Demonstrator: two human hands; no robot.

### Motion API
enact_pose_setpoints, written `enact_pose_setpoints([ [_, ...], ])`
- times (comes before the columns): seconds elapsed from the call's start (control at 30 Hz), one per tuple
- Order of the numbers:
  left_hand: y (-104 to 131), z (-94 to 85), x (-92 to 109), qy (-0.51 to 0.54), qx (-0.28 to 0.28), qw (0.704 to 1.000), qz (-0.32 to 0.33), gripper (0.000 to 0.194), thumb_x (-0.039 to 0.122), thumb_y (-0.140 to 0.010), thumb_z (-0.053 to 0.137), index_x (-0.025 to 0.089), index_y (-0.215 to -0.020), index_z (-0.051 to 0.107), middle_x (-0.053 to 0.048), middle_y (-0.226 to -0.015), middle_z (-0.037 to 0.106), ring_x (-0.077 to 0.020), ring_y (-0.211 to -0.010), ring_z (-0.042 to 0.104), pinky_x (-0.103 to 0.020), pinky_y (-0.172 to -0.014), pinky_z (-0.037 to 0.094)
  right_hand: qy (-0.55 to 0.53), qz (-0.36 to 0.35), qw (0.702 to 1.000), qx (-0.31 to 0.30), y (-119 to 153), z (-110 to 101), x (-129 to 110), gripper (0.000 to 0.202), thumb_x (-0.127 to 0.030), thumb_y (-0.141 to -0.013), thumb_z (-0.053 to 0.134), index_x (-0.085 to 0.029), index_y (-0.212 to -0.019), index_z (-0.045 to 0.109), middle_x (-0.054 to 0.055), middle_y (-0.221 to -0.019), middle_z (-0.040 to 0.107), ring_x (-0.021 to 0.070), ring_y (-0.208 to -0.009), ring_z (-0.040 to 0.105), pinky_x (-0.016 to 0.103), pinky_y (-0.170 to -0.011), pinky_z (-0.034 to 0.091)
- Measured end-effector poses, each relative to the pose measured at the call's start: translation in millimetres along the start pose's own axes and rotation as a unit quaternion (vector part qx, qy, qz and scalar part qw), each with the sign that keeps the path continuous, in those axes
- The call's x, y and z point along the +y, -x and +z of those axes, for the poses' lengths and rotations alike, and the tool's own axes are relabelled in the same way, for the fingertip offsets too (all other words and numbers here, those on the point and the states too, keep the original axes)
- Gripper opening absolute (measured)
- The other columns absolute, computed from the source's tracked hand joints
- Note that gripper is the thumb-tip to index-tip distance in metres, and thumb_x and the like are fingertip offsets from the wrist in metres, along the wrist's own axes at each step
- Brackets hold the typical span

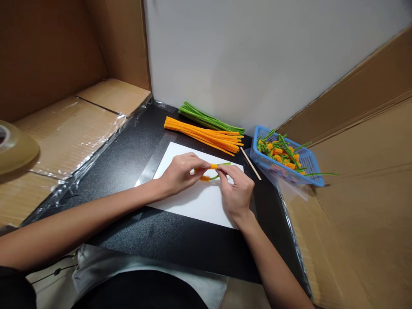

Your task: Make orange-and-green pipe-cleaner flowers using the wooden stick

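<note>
Above a white sheet (193,206), both hands pinch an orange and green pipe cleaner piece (213,166). My left hand (183,172) is closed on its orange end, thumb and fingertips together. From the other side, my right hand (236,186) pinches it where the orange coil meets a green stem. A second orange coiled part (204,178) with green hangs just below the fingers; whether it belongs to the same piece I cannot tell. Behind the sheet lie a bundle of orange pipe cleaners (202,134) and a bundle of green pipe cleaners (209,118).
A thin wooden stick (251,164) lies right of the sheet. The blue basket (283,168) at the right holds several orange and green pieces, some stems poking over its rim. At far left, a roll of tape (19,148) rests on cardboard. A white wall (257,56) stands behind the black tabletop (154,240).
</note>
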State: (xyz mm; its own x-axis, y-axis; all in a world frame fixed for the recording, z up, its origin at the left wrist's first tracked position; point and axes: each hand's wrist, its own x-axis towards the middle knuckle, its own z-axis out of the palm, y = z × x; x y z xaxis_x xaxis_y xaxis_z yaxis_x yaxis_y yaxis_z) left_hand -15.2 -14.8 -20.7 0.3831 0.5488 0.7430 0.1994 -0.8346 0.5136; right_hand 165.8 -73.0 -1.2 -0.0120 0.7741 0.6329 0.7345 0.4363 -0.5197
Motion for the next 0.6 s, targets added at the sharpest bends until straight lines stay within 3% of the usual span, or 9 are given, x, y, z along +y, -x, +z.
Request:
enact_pose_setpoints([
  [0.1, 0.0, 0.5, 0.0, 0.003, -0.012, 1.0, 0.006, 0.014, 0.012, -0.088, 0.061, 0.017, -0.096, 0.072, -0.006, -0.085, 0.077, -0.0162, -0.075, 0.069, -0.028, -0.067, 0.056, 0.0, 0.008, 1.0, 0.001, 1.6, 2.9, -0.1, 0.015, -0.018, -0.091, 0.058, -0.023, -0.089, 0.072, 0.005, -0.086, 0.075, 0.0209, -0.079, 0.07, 0.036, -0.076, 0.057],
  [0.3, -1.9, -3.1, -1.0, 0.005, -0.021, 0.999, -0.043, 0.015, 0.013, -0.087, 0.065, 0.018, -0.099, 0.073, -0.005, -0.084, 0.076, -0.0157, -0.076, 0.067, -0.027, -0.069, 0.053, -0.061, 0.131, 0.99, 0.005, 0.8, 4.1, 1.1, 0.005, -0.023, -0.086, 0.067, -0.019, -0.087, 0.07, 0.004, -0.082, 0.074, 0.0184, -0.073, 0.071, 0.032, -0.072, 0.058],
  [0.5, -1.0, -2.6, -0.4, 0.017, -0.018, 0.999, -0.03, 0.013, 0.014, -0.089, 0.063, 0.017, -0.096, 0.073, -0.006, -0.084, 0.075, -0.0159, -0.076, 0.066, -0.027, -0.067, 0.053, -0.072, 0.123, 0.99, -0.015, 2.8, 8.3, 0.1, 0.006, -0.023, -0.085, 0.066, -0.019, -0.084, 0.071, 0.004, -0.081, 0.074, 0.018, -0.073, 0.069, 0.032, -0.073, 0.056],
  [0.6, -3.3, -2.8, 0.8, 0.028, -0.013, 0.997, -0.068, 0.013, 0.024, -0.089, 0.067, 0.018, -0.1, 0.072, -0.006, -0.089, 0.076, -0.0153, -0.078, 0.066, -0.026, -0.069, 0.053, -0.121, 0.193, 0.974, -0.007, 2.0, 10.0, 3.2, 0.009, -0.027, -0.082, 0.069, -0.018, -0.082, 0.07, 0.004, -0.079, 0.074, 0.0186, -0.072, 0.069, 0.032, -0.073, 0.057],
])
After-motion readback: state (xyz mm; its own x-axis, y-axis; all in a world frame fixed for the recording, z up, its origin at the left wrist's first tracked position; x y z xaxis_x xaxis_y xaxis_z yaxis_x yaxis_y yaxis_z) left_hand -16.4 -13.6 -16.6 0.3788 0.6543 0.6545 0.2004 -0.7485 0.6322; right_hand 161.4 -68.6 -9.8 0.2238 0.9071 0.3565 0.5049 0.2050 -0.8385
